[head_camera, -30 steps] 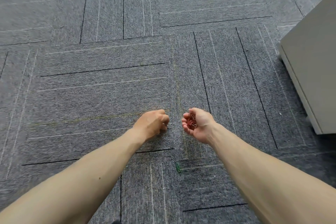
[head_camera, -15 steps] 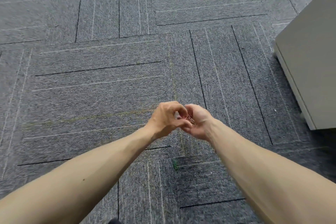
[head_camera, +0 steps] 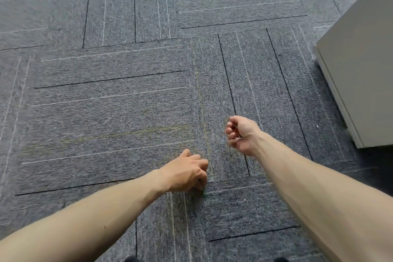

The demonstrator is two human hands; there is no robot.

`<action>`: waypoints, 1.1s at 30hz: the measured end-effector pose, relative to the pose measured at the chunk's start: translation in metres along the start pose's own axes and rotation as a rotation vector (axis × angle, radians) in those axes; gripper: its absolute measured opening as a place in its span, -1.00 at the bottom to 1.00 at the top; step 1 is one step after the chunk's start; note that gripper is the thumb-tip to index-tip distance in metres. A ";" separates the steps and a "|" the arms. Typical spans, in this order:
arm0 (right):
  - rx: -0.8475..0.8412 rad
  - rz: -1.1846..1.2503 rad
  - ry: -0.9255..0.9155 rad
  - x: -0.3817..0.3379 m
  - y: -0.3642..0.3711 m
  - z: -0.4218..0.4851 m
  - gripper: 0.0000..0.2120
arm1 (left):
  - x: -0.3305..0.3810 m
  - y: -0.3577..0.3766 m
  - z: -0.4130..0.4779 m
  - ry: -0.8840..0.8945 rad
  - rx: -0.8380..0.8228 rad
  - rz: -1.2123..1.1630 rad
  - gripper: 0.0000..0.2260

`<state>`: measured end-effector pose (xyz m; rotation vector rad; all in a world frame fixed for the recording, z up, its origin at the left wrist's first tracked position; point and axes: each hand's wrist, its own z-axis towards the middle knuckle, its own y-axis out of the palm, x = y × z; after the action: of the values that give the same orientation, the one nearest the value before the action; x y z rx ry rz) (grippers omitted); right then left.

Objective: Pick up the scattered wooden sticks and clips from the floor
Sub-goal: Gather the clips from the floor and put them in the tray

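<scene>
Head view, clips in hand: a bunch of small red and silvery wire clips (head_camera: 235,131) sits in the cupped right hand (head_camera: 242,134). Its fingers curl round them, and the palm is turned to the left, raised over the floor.
Head view, clip on the floor: a small green clip (head_camera: 204,193) lies on the grey carpet-tile floor (head_camera: 106,112) at a tile seam. Only a blurred sliver of it shows.
Left hand: the left hand (head_camera: 187,173) is knuckles up with its fingers bent down and the fingertips right at the green clip. Whether they pinch it cannot be told.
Hands: they are apart, with the right one farther out and to the right.
Edges: a pale grey cabinet (head_camera: 361,59) stands at the floor's right edge, its base running diagonally, well apart from both hands.
Open room: carpet with black and white lines extends left of and beyond both hands.
</scene>
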<state>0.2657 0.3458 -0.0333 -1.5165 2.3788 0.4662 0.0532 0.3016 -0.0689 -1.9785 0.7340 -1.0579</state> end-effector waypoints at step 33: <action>-0.086 0.376 -0.078 -0.274 0.132 -0.631 -0.67 | 0.239 -0.662 -0.248 -0.438 0.769 -0.777 -0.94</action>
<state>0.2178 0.3617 0.6651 -1.0567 2.6146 0.7033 0.0433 0.3937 0.6718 -1.6831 -0.6610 -1.0332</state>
